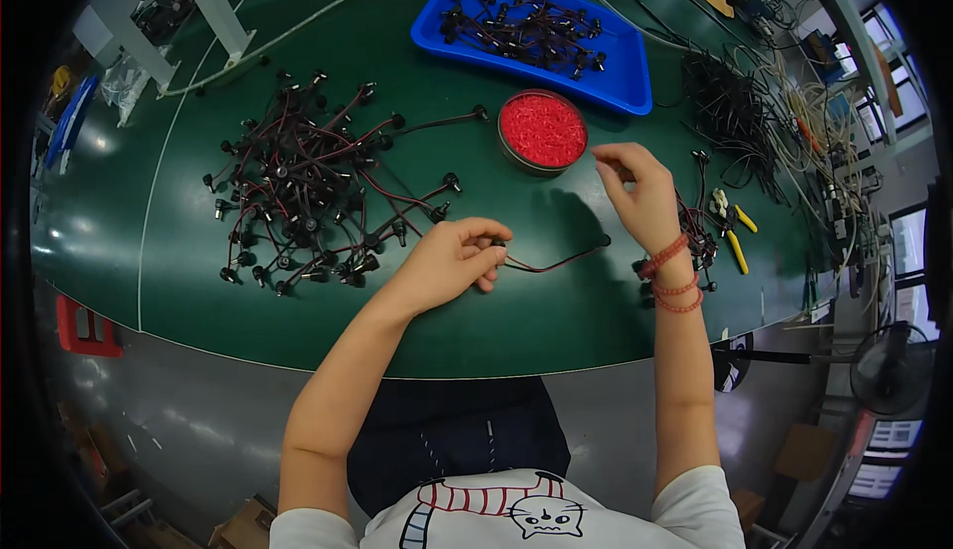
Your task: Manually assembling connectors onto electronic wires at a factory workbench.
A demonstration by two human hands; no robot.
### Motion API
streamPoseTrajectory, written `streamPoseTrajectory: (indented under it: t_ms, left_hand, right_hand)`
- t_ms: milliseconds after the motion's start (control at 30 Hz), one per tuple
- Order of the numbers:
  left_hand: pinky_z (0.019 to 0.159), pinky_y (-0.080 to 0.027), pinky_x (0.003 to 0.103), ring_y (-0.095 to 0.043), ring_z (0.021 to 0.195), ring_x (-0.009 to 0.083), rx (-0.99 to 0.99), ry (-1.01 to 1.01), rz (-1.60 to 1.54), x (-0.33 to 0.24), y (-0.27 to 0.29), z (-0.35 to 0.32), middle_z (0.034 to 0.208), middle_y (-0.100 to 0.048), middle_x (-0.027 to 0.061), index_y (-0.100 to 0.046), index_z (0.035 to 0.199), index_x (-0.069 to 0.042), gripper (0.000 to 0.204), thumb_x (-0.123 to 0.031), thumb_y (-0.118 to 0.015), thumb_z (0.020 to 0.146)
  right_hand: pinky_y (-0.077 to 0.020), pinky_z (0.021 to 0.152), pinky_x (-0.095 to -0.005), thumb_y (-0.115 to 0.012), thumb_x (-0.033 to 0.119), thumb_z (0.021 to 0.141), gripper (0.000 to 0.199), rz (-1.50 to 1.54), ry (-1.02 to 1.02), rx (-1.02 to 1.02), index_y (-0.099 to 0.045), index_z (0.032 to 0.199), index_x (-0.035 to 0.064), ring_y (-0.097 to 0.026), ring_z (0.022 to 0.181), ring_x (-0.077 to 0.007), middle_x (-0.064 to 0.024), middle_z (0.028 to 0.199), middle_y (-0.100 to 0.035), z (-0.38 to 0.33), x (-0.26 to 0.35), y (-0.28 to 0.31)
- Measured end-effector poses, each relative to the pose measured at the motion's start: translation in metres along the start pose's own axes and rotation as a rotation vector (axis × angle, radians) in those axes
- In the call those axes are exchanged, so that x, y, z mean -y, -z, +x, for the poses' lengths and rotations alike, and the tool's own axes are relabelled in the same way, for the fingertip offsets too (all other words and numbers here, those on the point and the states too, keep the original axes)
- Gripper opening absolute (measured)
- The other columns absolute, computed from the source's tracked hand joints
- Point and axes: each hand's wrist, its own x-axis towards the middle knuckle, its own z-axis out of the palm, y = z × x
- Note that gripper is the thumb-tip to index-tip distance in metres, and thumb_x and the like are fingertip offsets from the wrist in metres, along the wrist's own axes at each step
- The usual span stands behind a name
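Note:
Between the fingertips of my left hand (pixel 449 265), pinched closed, is one end of a thin red-and-black cable (pixel 541 269). Its other end, a black plug, lies to the right on the green table. My right hand (pixel 638 192) hovers just right of a round tin (pixel 541 169) full of small red pieces (pixel 542 128). Its thumb and forefinger are drawn together; whatever they hold is too small to make out. Left of my left hand spreads a large tangled pile of cables with black plugs (pixel 298 177). A smaller cable bunch (pixel 703 239) lies partly behind my right wrist.
A blue tray (pixel 635 94) holding more cables (pixel 521 28) stands behind the tin. Yellow-handled cutters (pixel 736 241) rest right of my right wrist. Coiled black cables (pixel 730 102) and loose wires crowd the far right. A pale hose (pixel 328 21) crosses the back; metal posts (pixel 213 3) stand far left.

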Motion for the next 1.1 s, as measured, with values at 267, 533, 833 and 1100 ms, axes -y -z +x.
streamPoseTrajectory:
  t_ms: [267,533,833,1100]
  left_hand:
    - [0.056,-0.044,0.018,-0.051,0.062,0.0069,0.031,0.047,-0.383,0.0,-0.002,0.004,0.083,-0.056,0.007,-0.05,0.102,0.003,0.024,-0.003,-0.05,0.078]
    - [0.062,-0.044,0.017,-0.052,0.067,0.0072,0.007,0.003,-0.464,0.007,0.003,0.004,0.084,-0.056,0.0073,-0.05,0.102,0.0,0.024,-0.004,-0.052,0.078]
    - [0.066,-0.046,0.02,-0.055,0.072,0.0093,-0.093,-0.065,-0.562,0.007,-0.004,0.013,0.083,-0.056,0.0078,-0.049,0.102,0.0,0.024,-0.004,-0.051,0.079]
    - [0.068,-0.047,0.022,-0.056,0.071,0.0105,-0.063,-0.064,-0.658,0.006,-0.002,0.012,0.086,-0.057,0.0098,-0.048,0.103,0.001,0.024,-0.005,-0.049,0.08]
  right_hand:
    - [-0.0442,0.06,-0.0298,-0.06,0.013,0.068,0.01,-0.597,0.155,0.067,-0.061,0.075,0.0055,-0.054,0.066,-0.0246,-0.0068,0.078,-0.056,0.047,-0.017,-0.033]
    - [-0.0423,0.057,-0.0227,-0.059,0.01,0.072,0.01,0.036,-0.137,0.062,-0.06,0.076,0.0006,-0.054,0.062,-0.011,-0.0041,0.072,-0.058,0.028,0.014,-0.029]
    - [-0.042,0.059,-0.0185,-0.057,0.005,0.075,0.011,0.725,-0.421,0.223,-0.056,0.082,-0.003,-0.052,0.065,-0.0082,-0.0048,0.074,-0.058,-0.026,0.033,-0.034]
    - [-0.0412,0.059,-0.0185,-0.058,0.002,0.073,0.01,0.583,-0.317,0.111,-0.057,0.081,-0.0023,-0.051,0.065,-0.0086,-0.0041,0.074,-0.056,-0.035,0.037,-0.042]
